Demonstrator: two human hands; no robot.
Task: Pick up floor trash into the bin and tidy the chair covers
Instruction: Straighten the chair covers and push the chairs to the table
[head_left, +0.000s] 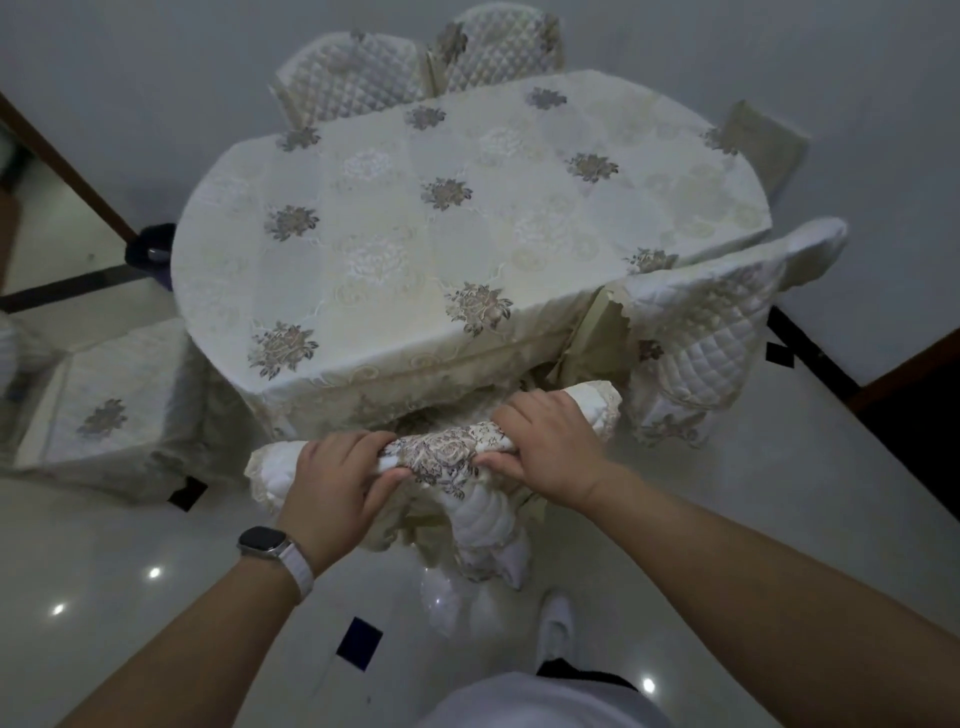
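Bunched into a roll along the top of the near chair's back, just this side of the table (415, 234): the chair cover (441, 457). Gripped at both ends of the floral patch, by the left hand (332, 478) with fingers curled over and thumb beneath, and by the right hand (545, 447) clamped round the fabric in the same way. Looks soft, quilted and light, with a frilled trim; likely to slump and ruck rather than hold shape, so best taken near the top corners and drawn down evenly, not tugged from one side. Could snag on the frame if pulled hard. Close on the right, a covered chair (717, 332) with its cover askew; on the left, a covered seat (114, 395); at the far side, two more chairs (358, 73). Little room between near chair and tablecloth overhang. By the table's left edge, a dark object (153, 249), too dim to identify.
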